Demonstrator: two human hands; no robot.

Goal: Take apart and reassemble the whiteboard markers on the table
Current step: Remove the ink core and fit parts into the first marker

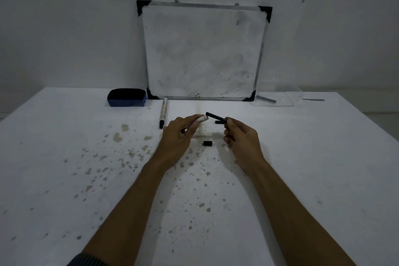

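Both hands work above the middle of the table (64, 179) in the head view. Left hand (179, 136) pinches a pale marker barrel (203, 118) between thumb and fingers, its open end pointing right. Right hand (239, 136) is closed on a thin black rod (216, 117), probably the ink core, whose free end sits just beside the barrel's mouth without clearly entering it. A short black piece (208, 143) lies on the table between the wrists, and another small black piece (219, 122) lies just behind the rod; each may be a cap or end plug. A second, whole marker (164, 112) lies apart to the left, near the blue eraser (127, 97), with the whiteboard (203, 52) propped against the wall behind

Judging from this, the rod is about to be slid into or has just left the barrel. For insertion, the rod wants lining up straight with the barrel's axis, held near its tip, and eased in without bending; the left hand should keep the barrel steady

One container shows: a clear plastic tub (278, 99) at the far right. Whether it holds anything I cannot tell
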